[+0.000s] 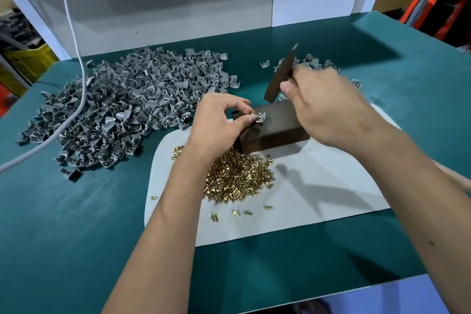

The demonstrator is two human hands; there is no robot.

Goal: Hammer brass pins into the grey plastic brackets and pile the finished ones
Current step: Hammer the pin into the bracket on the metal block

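My left hand (219, 125) pinches a grey plastic bracket (259, 118) with a pin in it on top of a dark metal block (277, 126). My right hand (323, 104) grips a flat dark metal bar (280, 74), raised and tilted above the block. A heap of brass pins (237, 178) lies on a white sheet (318, 199) in front of the block. A big pile of grey brackets (122, 109) covers the left of the green table. A smaller pile of brackets (311, 62) sits behind my right hand.
A white cable (76, 64) hangs down and runs across the big bracket pile to the left edge. A white back panel (178, 7) closes the bench behind. The green table (76, 224) ends near my body. A yellow crate (28, 58) stands off to the left.
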